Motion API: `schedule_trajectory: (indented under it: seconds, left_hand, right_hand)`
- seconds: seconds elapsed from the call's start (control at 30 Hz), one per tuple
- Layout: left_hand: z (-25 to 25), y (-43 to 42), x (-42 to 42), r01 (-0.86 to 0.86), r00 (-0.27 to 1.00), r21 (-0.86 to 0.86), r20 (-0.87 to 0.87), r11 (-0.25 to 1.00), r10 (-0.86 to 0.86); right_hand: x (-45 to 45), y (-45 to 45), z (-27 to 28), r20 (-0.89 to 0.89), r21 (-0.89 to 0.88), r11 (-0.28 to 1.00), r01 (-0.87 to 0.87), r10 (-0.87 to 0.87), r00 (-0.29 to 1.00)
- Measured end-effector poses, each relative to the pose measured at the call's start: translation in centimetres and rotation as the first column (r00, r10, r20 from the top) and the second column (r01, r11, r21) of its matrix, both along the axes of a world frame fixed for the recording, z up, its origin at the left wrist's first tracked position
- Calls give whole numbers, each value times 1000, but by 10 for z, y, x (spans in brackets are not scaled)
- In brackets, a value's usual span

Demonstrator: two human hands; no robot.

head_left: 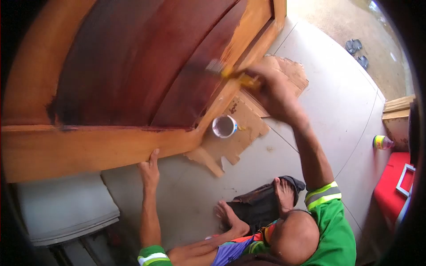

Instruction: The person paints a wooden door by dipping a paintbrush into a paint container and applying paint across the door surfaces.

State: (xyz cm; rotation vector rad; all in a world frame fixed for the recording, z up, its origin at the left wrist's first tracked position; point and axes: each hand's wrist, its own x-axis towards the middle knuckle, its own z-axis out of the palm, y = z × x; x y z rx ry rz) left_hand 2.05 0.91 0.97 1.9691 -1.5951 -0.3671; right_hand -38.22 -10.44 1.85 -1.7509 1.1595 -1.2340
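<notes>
My right hand is closed around the yellow handle of a paintbrush, blurred by motion. The brush's dark bristles reach over the right part of a wooden door panel, stained dark reddish brown. Light orange-brown wood frames the panel. My left hand rests against the lower edge of the frame, its thumb on the front face and the other fingers hidden behind. Beneath the door's edge, a white tub with dark residue inside stands on torn cardboard.
Black cloth lies under my feet on the tiled floor. At right are a red box and a bottle with a yellow-green label. Dark sandals lie outside. White stacked boards sit lower left.
</notes>
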Motion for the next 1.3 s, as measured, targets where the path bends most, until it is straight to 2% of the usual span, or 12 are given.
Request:
schedule_trajectory:
  seconds: [0.13, 0.43, 0.5, 0.57, 0.6, 0.67, 0.8, 0.87, 1.0, 1.1, 1.13, 1.3]
  left_hand:
    - [4, 1, -3, 15, 1000, 60, -25, 998, -14]
    - [13, 1, -13, 46, 998, -35, -34, 998, -47]
    - [14, 3, -12, 48, 998, -6, -49, 999, -48]
    - [10, 2, -5, 58, 995, 33, -82, 998, -55]
    - [12, 1, -6, 81, 994, 19, -70, 996, -80]
    - [17, 2, -8, 122, 991, -4, -47, 993, -122]
    - [16, 1, -14, 135, 989, -83, -49, 987, -139]
    - [15, 2, -14, 143, 990, -116, 7, 983, -144]
    - [12, 4, -8, 87, 996, -26, -22, 996, -87]
    - [8, 6, -7, 64, 996, -18, -57, 998, -65]
    - [8, 7, -9, 66, 995, -50, -70, 997, -69]
    - [20, 4, -20, 102, 992, -57, -67, 993, -106]
  right_hand:
    - [19, -8, 30, -147, 178, 933, -312, 338, 929]
    - [-84, -89, 16, -14, 40, 840, 541, -541, 841]
    - [-39, -73, 6, -47, -392, 849, 354, -403, 914]
    - [38, -12, 13, -22, -482, 858, 178, -215, 976]
    - [58, 23, 54, -337, -39, 999, -27, 13, 941]
    - [62, 51, 83, -276, -78, 969, -232, 203, 940]
    - [12, -38, 51, -299, -610, 792, 18, -252, 920]
    - [-58, -96, 70, -234, -221, 948, 227, -278, 932]
    - [-134, -140, 73, -159, -351, 787, 507, -584, 796]
    - [-90, -126, 74, 23, -141, 892, 429, -431, 902]
    - [-68, -146, 26, -99, -511, 751, 418, -535, 839]
    - [-10, -13, 86, -250, -351, 930, 112, -208, 946]
